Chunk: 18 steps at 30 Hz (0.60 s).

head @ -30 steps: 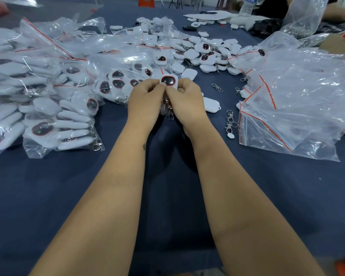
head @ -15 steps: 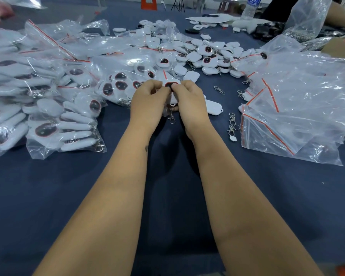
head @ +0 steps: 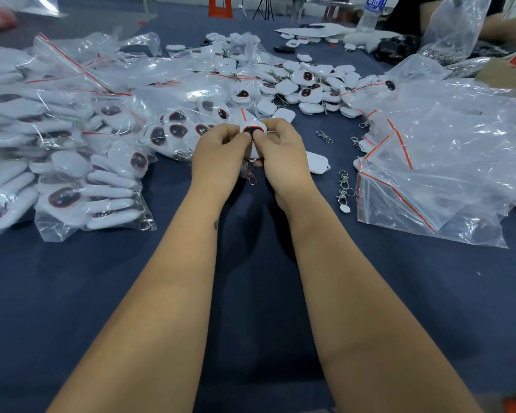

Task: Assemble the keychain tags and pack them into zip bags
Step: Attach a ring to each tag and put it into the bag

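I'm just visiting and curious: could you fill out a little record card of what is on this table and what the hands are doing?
Surface: dark blue table
Left hand: pinches the tag
Right hand: pinches the tag from the other side
Held item: white tag with a dark, red-rimmed face; a metal clip hangs below
Left side: filled bags of tags
Right side: empty zip bags
Loose parts: spare clips, one white tag beside the right hand
Far end: water bottle
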Each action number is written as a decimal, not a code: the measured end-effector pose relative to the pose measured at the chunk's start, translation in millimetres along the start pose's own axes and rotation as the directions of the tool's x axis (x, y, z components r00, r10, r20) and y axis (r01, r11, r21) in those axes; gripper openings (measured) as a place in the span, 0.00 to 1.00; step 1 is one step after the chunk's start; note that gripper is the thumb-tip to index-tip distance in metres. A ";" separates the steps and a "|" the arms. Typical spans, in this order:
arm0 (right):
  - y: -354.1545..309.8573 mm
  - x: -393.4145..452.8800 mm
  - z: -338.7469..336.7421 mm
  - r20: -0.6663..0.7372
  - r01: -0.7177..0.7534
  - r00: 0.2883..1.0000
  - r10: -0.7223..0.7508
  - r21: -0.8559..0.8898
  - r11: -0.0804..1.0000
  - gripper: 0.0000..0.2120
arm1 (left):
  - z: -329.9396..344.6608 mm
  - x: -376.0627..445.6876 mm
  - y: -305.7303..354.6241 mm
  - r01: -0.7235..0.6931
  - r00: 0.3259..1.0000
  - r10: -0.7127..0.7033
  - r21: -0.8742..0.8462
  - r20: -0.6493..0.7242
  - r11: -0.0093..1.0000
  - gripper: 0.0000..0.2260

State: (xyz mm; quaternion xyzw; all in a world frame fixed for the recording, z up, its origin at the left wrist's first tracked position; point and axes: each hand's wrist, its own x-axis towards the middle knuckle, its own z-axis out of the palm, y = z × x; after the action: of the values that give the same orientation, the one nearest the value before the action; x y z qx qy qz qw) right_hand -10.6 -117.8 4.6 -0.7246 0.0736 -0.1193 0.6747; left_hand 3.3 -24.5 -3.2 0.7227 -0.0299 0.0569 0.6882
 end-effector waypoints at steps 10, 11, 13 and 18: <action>0.8 0.1 -0.7 0.022 0.027 0.999 -0.027 -0.002 1.000 0.04 | -1.0 -0.6 -0.5 -0.001 1.000 0.001 0.005 0.000 1.000 0.08; 0.7 0.3 -0.8 0.023 0.031 0.999 -0.031 -0.004 1.000 0.04 | -1.4 -0.4 -0.8 -0.003 1.000 0.003 0.011 -0.001 1.000 0.07; 0.5 0.4 -1.5 0.030 0.040 0.999 -0.040 -0.013 0.999 0.05 | -2.0 -0.3 -0.9 -0.002 1.000 0.002 0.013 0.003 1.000 0.06; 1.2 0.3 -0.7 0.045 0.025 0.999 -0.026 0.015 1.000 0.05 | -2.2 -0.4 -0.1 0.018 1.000 -0.019 0.006 0.005 1.000 0.05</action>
State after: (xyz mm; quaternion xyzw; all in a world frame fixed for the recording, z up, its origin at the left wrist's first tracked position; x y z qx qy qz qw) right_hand -10.4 -118.6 3.6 -0.7233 0.0482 -0.1120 0.6797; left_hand 2.8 -22.4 -3.3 0.7251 -0.0249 0.0486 0.6865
